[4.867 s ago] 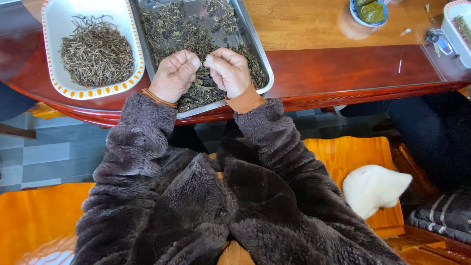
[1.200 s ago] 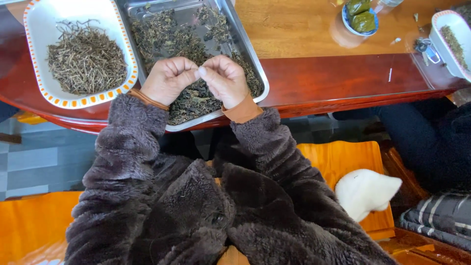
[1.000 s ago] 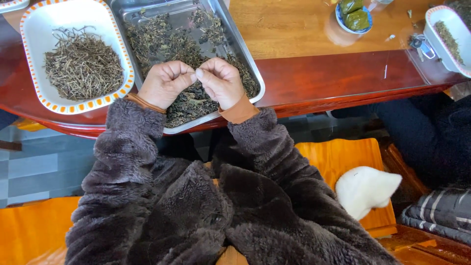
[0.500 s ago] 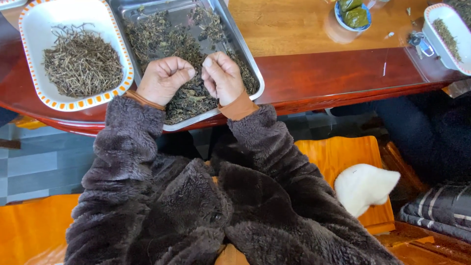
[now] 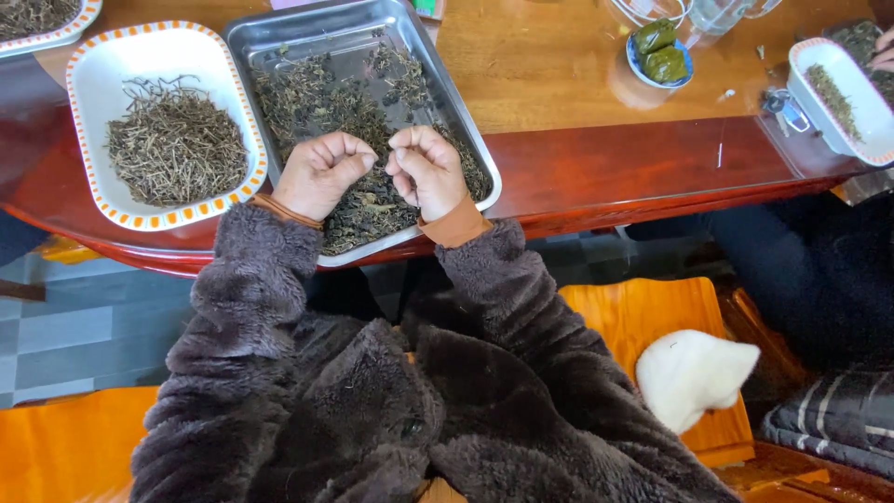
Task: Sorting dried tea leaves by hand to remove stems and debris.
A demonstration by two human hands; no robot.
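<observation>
Leaves (image 5: pixel 368 200), dried, dark and tangled, lay heaped in a steel tray (image 5: pixel 279 33); they looked light and brittle, best pinched a few at a time. Above the pile, the left hand (image 5: pixel 321 172) and right hand (image 5: pixel 428 168) were curled nearly closed, fingertips seemingly nipping small bits. At nine o'clock sat a white dish (image 5: pixel 93 65) of pale stems.

A rectangular steel tray (image 5: pixel 438 70) lies slantwise at the desk's near edge, its shiny floor partly bare at the far end and otherwise strewn with dark, curled dried leaves (image 5: pixel 317 98), heaped thickest toward the near corner.
</observation>
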